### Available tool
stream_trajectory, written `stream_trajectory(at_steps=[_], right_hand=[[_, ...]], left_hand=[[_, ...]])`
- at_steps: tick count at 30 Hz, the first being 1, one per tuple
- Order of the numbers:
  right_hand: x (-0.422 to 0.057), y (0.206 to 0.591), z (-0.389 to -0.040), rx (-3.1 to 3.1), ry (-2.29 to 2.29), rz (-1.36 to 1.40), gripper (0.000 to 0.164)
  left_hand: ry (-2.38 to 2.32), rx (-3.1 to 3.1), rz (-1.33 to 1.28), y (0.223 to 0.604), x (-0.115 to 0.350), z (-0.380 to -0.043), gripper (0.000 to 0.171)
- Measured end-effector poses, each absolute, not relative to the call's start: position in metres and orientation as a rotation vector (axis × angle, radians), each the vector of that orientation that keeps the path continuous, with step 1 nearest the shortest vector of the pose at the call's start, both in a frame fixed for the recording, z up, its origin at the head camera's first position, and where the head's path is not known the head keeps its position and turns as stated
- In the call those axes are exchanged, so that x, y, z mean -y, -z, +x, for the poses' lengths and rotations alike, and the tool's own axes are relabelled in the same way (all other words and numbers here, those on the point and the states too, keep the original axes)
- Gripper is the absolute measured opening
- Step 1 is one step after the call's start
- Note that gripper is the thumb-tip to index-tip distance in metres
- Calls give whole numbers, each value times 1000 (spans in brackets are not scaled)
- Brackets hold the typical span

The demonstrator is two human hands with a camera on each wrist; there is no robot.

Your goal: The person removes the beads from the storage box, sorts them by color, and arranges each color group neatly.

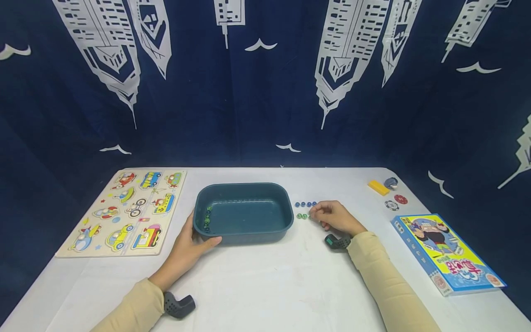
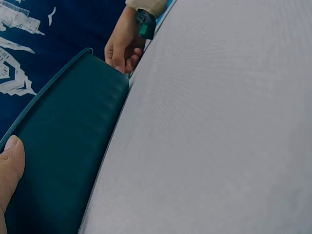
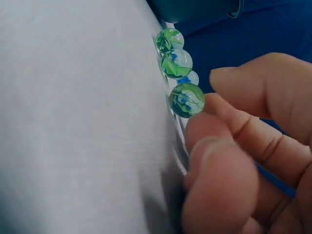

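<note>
My left hand (image 1: 188, 246) grips the left end of a dark teal tray (image 1: 249, 238), its thumb (image 2: 12, 163) lying against the outer front wall. Inside the tray, several marbles (image 1: 207, 220) lie in a line along the left wall. Right of the tray, my right hand (image 1: 338, 216) is beside the nearest green-swirled glass marble (image 3: 187, 100), bent fingers close to it; thumb and fingertips stand apart, with no marble visibly pinched. Two more green marbles (image 3: 176, 64) continue that row toward the tray. Behind them runs a row of several blue marbles (image 1: 303, 204).
A wooden vehicle puzzle board (image 1: 124, 214) lies at the left. On the right are a blue-and-yellow box (image 1: 450, 253), a yellow block (image 1: 378, 187), a small blue-grey object (image 1: 391, 183), a red chip (image 1: 400, 199) and a black-and-white chip (image 1: 392, 205). A navy curtain (image 1: 232, 115) hangs behind the white table.
</note>
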State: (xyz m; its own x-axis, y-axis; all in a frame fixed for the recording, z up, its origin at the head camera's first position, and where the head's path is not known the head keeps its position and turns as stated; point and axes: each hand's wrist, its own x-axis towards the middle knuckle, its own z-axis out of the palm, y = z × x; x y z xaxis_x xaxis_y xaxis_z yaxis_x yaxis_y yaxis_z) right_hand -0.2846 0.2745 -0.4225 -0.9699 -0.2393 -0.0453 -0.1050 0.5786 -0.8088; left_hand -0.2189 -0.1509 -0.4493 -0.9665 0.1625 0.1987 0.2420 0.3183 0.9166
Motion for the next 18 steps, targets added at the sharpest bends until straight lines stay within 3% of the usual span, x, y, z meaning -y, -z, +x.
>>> stream_trajectory(at_steps=[9, 18], right_hand=[[-263, 409, -285, -2605, 1524, -348, 25], [-216, 376, -278, -2472, 1734, -540, 25]], left_hand=[[1754, 2505, -358, 450, 151, -219, 109], [1759, 2517, -336, 450, 151, -220, 109]])
